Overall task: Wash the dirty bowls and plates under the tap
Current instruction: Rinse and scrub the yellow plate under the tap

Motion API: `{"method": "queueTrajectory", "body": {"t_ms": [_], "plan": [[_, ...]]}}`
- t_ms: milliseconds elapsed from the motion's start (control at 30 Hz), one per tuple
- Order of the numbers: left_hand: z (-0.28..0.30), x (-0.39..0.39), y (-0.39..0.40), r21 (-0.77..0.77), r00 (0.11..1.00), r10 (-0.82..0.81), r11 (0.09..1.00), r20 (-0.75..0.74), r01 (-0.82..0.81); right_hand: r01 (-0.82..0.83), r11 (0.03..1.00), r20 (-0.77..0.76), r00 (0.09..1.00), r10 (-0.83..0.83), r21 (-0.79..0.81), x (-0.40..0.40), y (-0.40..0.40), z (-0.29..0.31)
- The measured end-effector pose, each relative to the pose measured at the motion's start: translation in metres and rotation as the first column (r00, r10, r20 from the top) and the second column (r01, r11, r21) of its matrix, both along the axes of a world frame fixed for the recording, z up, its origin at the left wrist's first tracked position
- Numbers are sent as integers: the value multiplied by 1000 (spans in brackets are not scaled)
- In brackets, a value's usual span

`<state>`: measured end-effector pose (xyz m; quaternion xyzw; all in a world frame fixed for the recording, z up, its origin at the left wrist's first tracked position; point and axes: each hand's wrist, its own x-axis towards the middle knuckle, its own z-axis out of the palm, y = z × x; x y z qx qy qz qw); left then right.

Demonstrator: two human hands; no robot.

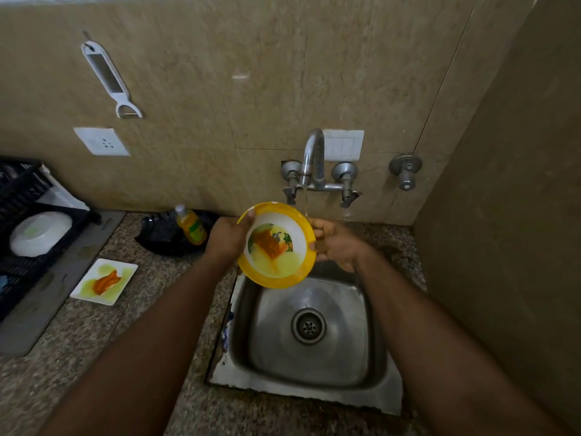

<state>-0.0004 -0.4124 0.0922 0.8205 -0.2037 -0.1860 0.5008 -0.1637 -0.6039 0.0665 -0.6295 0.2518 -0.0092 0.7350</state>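
Note:
A yellow-rimmed bowl (276, 247) with a white inside, smeared with orange and green food, is held tilted toward me above the back of the steel sink (314, 338). My left hand (228, 236) grips its left rim, thumb over the edge. My right hand (338, 243) holds the right rim with curled fingers. Water runs from the tap (312, 158) in a thin stream just behind the bowl's right rim. A dirty square white plate (104, 281) with an orange smear lies on the counter to the left.
A black dish rack (28, 215) at the far left holds an upturned white bowl (39, 232). A yellow soap bottle (191, 226) stands by a black item against the wall. The side wall closes in on the right. A peeler (110, 80) hangs on the wall.

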Motion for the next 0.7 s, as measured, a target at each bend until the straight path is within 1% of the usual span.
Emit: {"method": "queueTrajectory", "body": {"t_ms": [67,100,167,233,267,300,367,433,500,600,667,700], "plan": [[-10,0,3,-17,997,58,998,42,-57,16,996,-45,999,-12,88,-6,9,-8],[-16,-2,4,-28,995,87,996,49,-86,49,994,-90,995,-40,98,-6,15,-9],[-22,-11,3,-42,984,170,985,54,-168,181,980,-160,973,-166,86,-1,25,-11],[-23,-20,0,-59,965,254,966,60,-250,305,951,-164,942,-294,44,5,30,-11],[-22,-24,-1,-67,957,283,958,67,-279,316,948,-147,940,-309,28,6,32,-10],[-23,-25,-1,-79,948,305,951,89,-299,291,956,-122,951,-285,27,5,33,-10],[-21,-27,-1,-102,931,345,937,122,-334,183,980,-54,982,-179,82,0,34,-10],[-20,-31,1,-125,925,352,934,147,-335,142,984,-14,990,-141,108,-5,35,-9],[-21,-38,0,-145,911,383,920,152,-363,209,977,-55,977,-206,50,-3,37,-7],[-23,-48,-4,-200,872,487,861,55,-468,331,942,-90,938,-336,-60,3,39,-9],[-26,-50,-6,-249,849,527,825,18,-507,341,938,-63,937,-345,-69,4,41,-8],[-29,-50,-6,-269,843,537,815,18,-513,310,950,-43,949,-312,-38,2,42,-9]]}}
